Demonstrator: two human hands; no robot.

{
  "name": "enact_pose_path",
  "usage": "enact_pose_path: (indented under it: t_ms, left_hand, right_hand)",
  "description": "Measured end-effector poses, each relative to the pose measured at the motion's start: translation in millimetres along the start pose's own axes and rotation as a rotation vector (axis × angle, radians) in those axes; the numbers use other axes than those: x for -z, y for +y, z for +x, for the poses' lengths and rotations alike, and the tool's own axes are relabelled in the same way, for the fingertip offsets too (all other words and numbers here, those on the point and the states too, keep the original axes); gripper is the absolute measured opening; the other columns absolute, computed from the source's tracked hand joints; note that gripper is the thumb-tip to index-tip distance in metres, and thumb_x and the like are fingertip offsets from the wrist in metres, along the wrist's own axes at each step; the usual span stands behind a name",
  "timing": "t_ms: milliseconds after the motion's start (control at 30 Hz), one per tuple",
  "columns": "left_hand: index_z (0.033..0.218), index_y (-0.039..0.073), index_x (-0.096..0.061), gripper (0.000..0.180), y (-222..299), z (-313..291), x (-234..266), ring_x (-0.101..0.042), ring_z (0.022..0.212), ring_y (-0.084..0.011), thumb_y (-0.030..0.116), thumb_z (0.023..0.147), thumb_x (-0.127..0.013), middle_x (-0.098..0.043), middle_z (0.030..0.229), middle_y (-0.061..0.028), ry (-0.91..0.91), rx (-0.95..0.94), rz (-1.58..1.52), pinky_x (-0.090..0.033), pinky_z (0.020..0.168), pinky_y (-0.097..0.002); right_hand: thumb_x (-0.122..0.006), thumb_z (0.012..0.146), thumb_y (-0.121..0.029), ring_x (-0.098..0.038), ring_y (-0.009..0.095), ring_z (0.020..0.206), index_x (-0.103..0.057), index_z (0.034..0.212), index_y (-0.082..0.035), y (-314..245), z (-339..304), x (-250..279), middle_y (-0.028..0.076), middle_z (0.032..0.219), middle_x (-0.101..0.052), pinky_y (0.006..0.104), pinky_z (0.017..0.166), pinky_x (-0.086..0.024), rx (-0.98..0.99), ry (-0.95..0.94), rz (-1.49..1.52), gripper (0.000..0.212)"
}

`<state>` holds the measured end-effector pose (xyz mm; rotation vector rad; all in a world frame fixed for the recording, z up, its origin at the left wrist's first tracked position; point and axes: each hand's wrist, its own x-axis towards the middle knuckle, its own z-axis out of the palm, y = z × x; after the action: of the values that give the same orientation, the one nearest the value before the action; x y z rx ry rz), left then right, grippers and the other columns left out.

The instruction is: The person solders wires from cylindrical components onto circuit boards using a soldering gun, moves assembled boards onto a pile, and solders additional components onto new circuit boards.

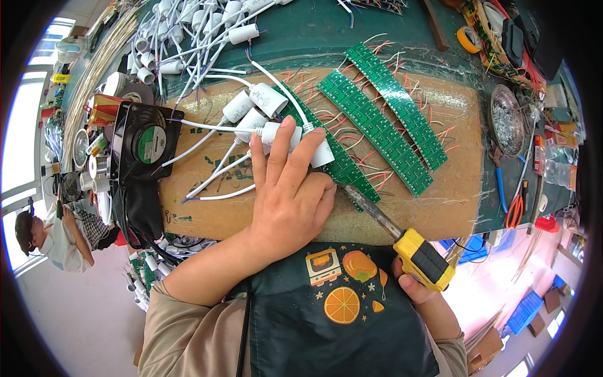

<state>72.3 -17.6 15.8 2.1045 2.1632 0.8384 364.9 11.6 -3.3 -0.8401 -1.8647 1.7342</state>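
Observation:
My left hand (290,195) reaches over several white lamp sockets (269,99) with white cables. Three of its fingers lie spread across the sockets. Its index finger and thumb are bent together by the nearest green circuit board strip (342,164); whatever they pinch is hidden. In my right hand (419,290) is a yellow and black soldering iron (422,259), its metal shaft pointing up and left. The iron's tip meets the board's area right beside my left fingertips. Two more green circuit board strips (377,132) (402,103) lie to the right, with red and white wires.
A brown work board (458,188) covers the near bench. At its left stands a black fan (147,143); a heap of white sockets (188,38) lies behind. To the right are a metal dish (506,119), orange-handled pliers (515,210) and yellow tape (468,39). Another person (63,235) is far left.

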Motion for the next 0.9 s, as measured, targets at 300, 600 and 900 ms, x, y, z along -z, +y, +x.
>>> enact_pose_path:
  t_ms: [300, 600, 900]
  left_hand:
    - [0.077, 0.009, -0.064, 0.013, 0, 0, 1, -0.033, 0.143, -0.0454, 0.007, 0.072, -0.076, -0.051, 0.142, -0.0156, 0.001, -0.004, 0.002, -0.015, 0.115, -0.0647]
    - [0.077, 0.009, -0.063, 0.014, 0, 0, 0, -0.033, 0.143, -0.0459, 0.007, 0.072, -0.076, -0.051, 0.142, -0.0157, 0.001, -0.006, 0.002, -0.015, 0.115, -0.0655]
    - [0.076, 0.009, -0.063, 0.014, 0, 1, 0, -0.033, 0.143, -0.0458, 0.007, 0.072, -0.077, -0.051, 0.142, -0.0156, 0.001, -0.006, 0.001, -0.015, 0.115, -0.0653]
  right_hand:
    - [-0.076, 0.087, -0.036, -0.055, 0.013, 0.059, -0.063, 0.096, 0.001, 3, -3, 0, 0.003, 0.072, -0.061, 0.0259, 0.052, -0.042, -0.008, 0.331, 0.312, 0.041]
    - [-0.075, 0.087, -0.039, -0.047, 0.011, 0.056, -0.042, 0.135, 0.006, -3, 21, 8, 0.003, 0.069, -0.05, 0.0235, 0.047, -0.038, 0.023, 0.407, 0.356, 0.074]
    - [-0.075, 0.088, -0.037, -0.047, 0.01, 0.056, -0.041, 0.136, 0.005, -3, 22, 8, 0.003, 0.068, -0.049, 0.0231, 0.047, -0.038, 0.023, 0.4, 0.366, 0.072]
